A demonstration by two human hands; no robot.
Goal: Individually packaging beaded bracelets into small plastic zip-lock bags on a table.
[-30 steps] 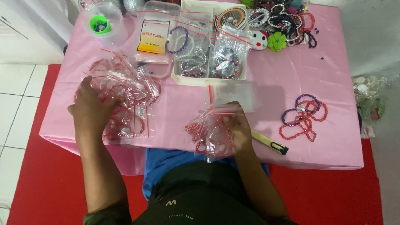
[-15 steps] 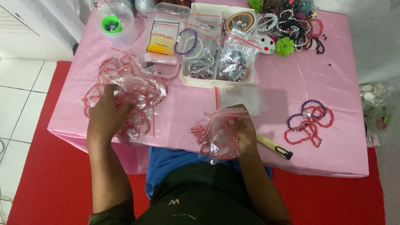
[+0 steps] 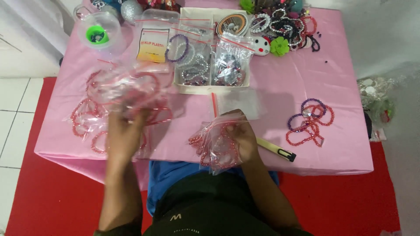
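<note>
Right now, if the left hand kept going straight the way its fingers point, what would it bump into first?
The left hand points up the table, and it already holds a bunch of clear bags with red bracelets. Straight beyond those, it would probably meet the flat pack of plastic bags with the yellow label, though the blur makes depth uncertain.

Bright even light, left hand [image 3: 124,131] motion-blurred

Left hand [image 3: 124,131] lifts clear bags of red bracelets [image 3: 127,89] off pink table [image 3: 280,83]; right hand [image 3: 243,137] grips another bag [image 3: 216,144] nr edge.
</note>
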